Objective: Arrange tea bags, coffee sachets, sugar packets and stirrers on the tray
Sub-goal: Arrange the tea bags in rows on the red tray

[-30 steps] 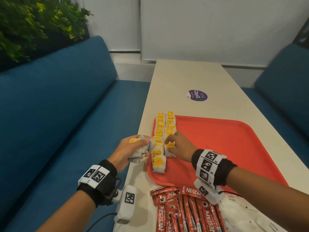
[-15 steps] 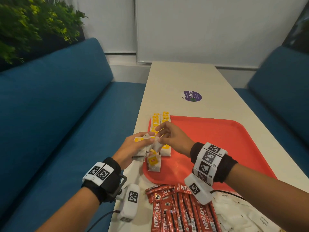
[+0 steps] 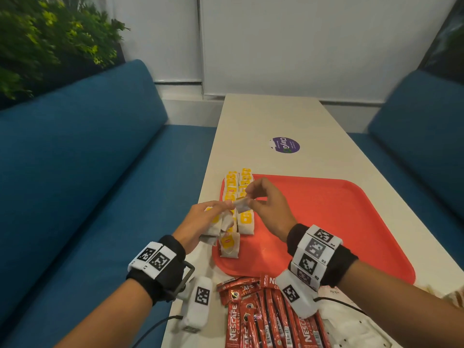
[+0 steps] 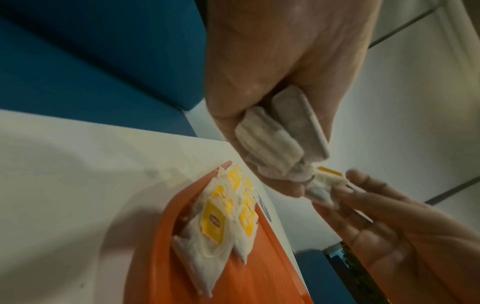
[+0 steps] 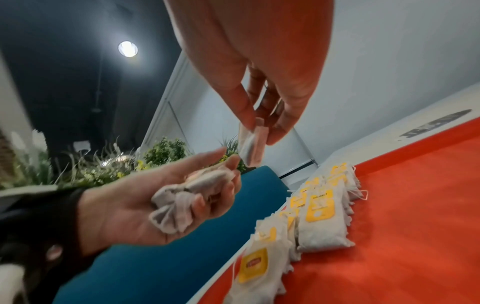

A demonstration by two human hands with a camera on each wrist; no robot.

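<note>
Fingers first: the thumb and fingertips (image 5: 249,115) of the right hand (image 3: 270,209) are pinched narrow on a single white paper tea bag (image 3: 241,204), taken at its upper edge so that the bag hangs below them in the right wrist view; the left hand (image 3: 200,223) is cupped with its fingers curled round a small bunch of white paper tea bags (image 5: 187,197), held just beside the near left corner of the flat red plastic tray (image 3: 326,222). The two hands are close together above that corner, and the single bag appears to be just leaving the bunch. Judged step: laying tea bags one at a time onto the tray. To do it well, the bag should be lowered flat with its yellow tag uppermost, set in line with the two rows of white tea bags with yellow tags (image 3: 237,194) and touching the last one without overlapping it; the string should be kept clear of its neighbours, since a snag could drag the row askew. The tray holds only these tea bags, ranged along its left edge; the nearest of them lies slightly askew. The rest of its red floor is bare. Off the tray, at the near edge of the pale rectangular table (image 3: 263,116), lie red Nescafe coffee stick sachets (image 3: 263,320) and, beside them to the right, white paper packets (image 3: 351,330), probably the sugar. No stirrers can be made out.
</note>
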